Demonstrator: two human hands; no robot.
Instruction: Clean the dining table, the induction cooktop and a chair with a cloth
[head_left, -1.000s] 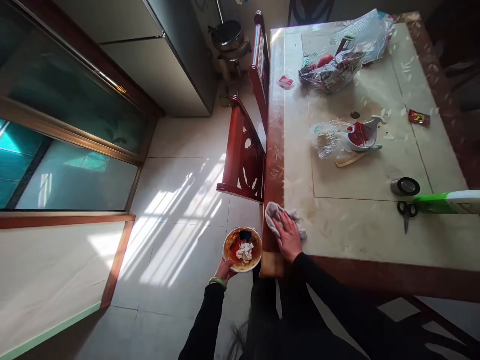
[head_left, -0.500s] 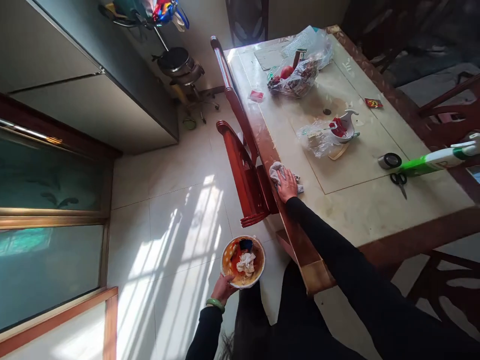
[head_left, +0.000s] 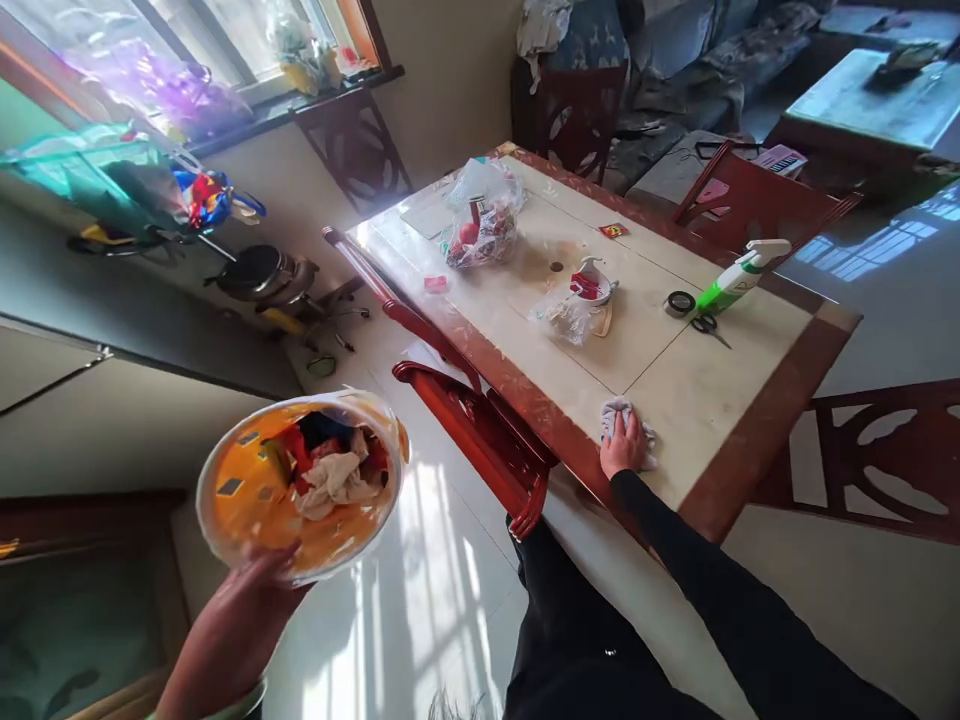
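My left hand (head_left: 251,595) grips the near rim of an orange, white-rimmed waste bin (head_left: 247,500) and holds it up above the floor, its mouth tilted towards me. Crumpled white tissue (head_left: 337,485) and dark and red scraps lie inside it. On the table's near corner, my right hand (head_left: 624,443) presses down on a crumpled grey cleaning cloth (head_left: 616,408), fingers curled over it. The pale tiled table (head_left: 690,420) has a brown border. Past my right hand are black scissors (head_left: 706,324), a roll of tape (head_left: 679,304) and a green-and-white spray bottle (head_left: 739,278).
A plastic bag of fruit (head_left: 484,235) and a small white bowl with red wrappers (head_left: 592,285) stand farther back. A red wooden chair (head_left: 465,430) is tucked against the table's left side. Another chair (head_left: 885,455) stands at the right.
The waste bin has risen much closer to the camera in my left hand. My right hand has slid the cloth along the table edge towards the near corner. My view has turned up.
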